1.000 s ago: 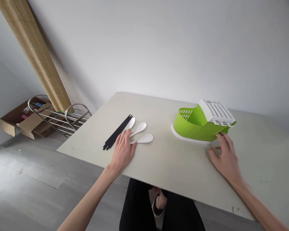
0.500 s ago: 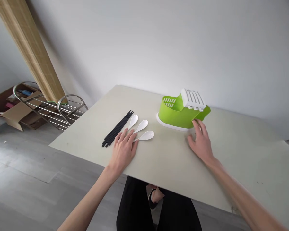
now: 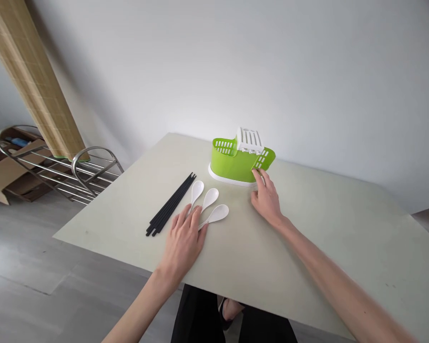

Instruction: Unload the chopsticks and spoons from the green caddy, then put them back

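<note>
A green cutlery holder [image 3: 230, 164] with a white slotted top and white base stands upright toward the back of the table. My right hand [image 3: 267, 196] rests its fingertips against the holder's right end, fingers stretched out and thumb apart. Three white spoons, a left one [image 3: 197, 189], a middle one [image 3: 210, 197] and a right one [image 3: 219, 212], lie fanned with bowls pointing away. Across their handles lies my left hand [image 3: 183, 240], palm down with fingers extended, hiding most of the handles. Several black chopsticks [image 3: 171, 205] lie in a bundle left of the spoons.
The pale table [image 3: 307, 238] meets a white wall [image 3: 271, 66] at the back. On the floor at left stand a metal rack [image 3: 71, 174] and an opened cardboard box [image 3: 7, 176]. A rolled tan mat [image 3: 43, 85] leans there.
The cutlery holder has moved left, closer to behind the spoons, with my right hand following against it. My left hand stays over the spoon handles. The camera view has shifted slightly.
</note>
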Demonstrator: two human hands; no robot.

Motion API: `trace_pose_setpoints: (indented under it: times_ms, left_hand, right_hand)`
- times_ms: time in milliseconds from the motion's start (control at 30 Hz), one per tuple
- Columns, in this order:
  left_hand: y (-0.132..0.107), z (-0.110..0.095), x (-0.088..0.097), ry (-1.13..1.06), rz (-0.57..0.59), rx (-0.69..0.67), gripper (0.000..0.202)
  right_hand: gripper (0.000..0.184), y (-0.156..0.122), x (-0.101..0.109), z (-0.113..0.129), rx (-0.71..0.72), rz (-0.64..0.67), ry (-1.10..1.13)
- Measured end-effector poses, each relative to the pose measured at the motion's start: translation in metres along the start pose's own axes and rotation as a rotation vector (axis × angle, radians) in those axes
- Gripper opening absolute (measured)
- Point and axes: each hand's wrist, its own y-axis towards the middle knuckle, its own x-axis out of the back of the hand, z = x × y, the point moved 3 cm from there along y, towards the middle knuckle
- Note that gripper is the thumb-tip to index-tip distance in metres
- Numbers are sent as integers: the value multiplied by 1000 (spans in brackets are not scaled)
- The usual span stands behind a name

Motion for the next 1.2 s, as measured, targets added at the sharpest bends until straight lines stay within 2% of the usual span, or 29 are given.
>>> trace_pose_setpoints:
  times_ms: [200, 433, 533, 667, 767, 900, 1100, 1200]
  left_hand:
    - [-2, -1, -1, 12, 5, -6, 40]
    - [-3, -1, 4, -22, -25, 3, 46]
    - [-3, -3, 6, -7, -34, -8, 45]
    - [-2, -4, 8, 29, -52, -26, 42]
    - [-1, -4, 9, 41, -62, -43, 40]
    - [-1, -3, 9, 37, -73, -68, 37]
    - [-2, -4, 11, 43, -60, -78, 34]
    - [-4, -2, 14, 64, -67, -77, 35]
  right_hand:
    - [82, 32, -24, 27, 8, 63, -1]
    - [88, 52, -45, 59, 42, 67, 45]
    - [85, 55, -41, 68, 43, 94, 41]
    - [87, 44, -17, 68, 84, 163, 131]
    - [93, 18, 6, 53, 139, 178, 234]
    - [92, -28, 28, 13, 111, 170, 269]
    - [63, -93, 44, -68, -115, 235, 193]
    - [62, -128, 57, -102, -235, 226, 137]
